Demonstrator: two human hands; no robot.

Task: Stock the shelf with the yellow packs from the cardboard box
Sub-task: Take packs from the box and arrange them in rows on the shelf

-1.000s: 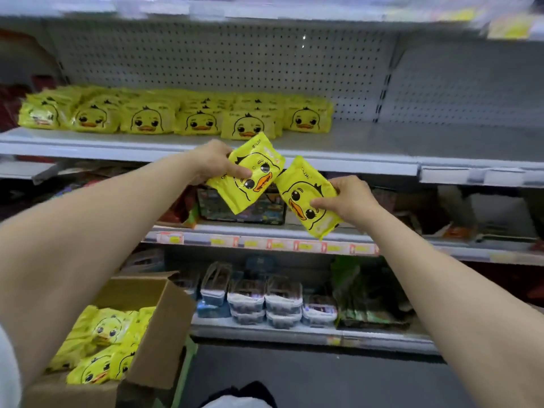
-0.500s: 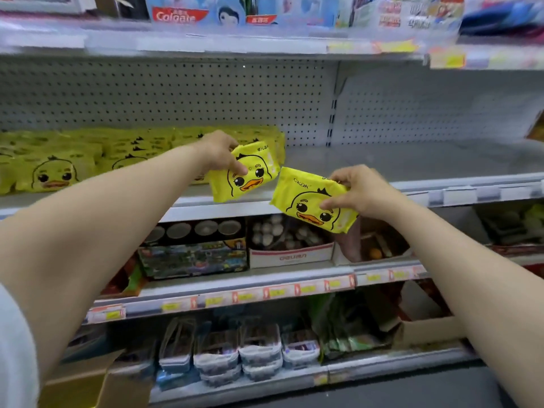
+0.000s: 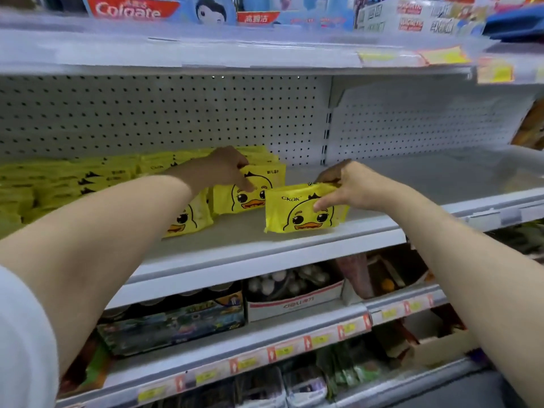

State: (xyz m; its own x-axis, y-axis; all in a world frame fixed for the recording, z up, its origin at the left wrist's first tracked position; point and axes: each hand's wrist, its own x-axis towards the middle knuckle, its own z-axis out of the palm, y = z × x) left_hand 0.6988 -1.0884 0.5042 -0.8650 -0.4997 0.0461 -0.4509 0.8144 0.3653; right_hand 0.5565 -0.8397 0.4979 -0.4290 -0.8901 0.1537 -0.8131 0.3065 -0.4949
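Note:
Two yellow duck packs stand upright on the grey shelf. My left hand grips the top of the rear pack, which stands against the end of the yellow row. My right hand pinches the top right of the front pack, whose bottom edge rests on the shelf to the right of the row. Another duck pack leans partly behind my left forearm. The cardboard box is out of view.
The shelf runs bare to the right of the packs, backed by a white pegboard. Toothpaste boxes sit on the shelf above. Below are boxed goods and shelf edges with price tags.
Both hands have moved up and forward from in front of the shelves onto the middle shelf. Both packs now stand on it, and the view has tilted up, losing the box.

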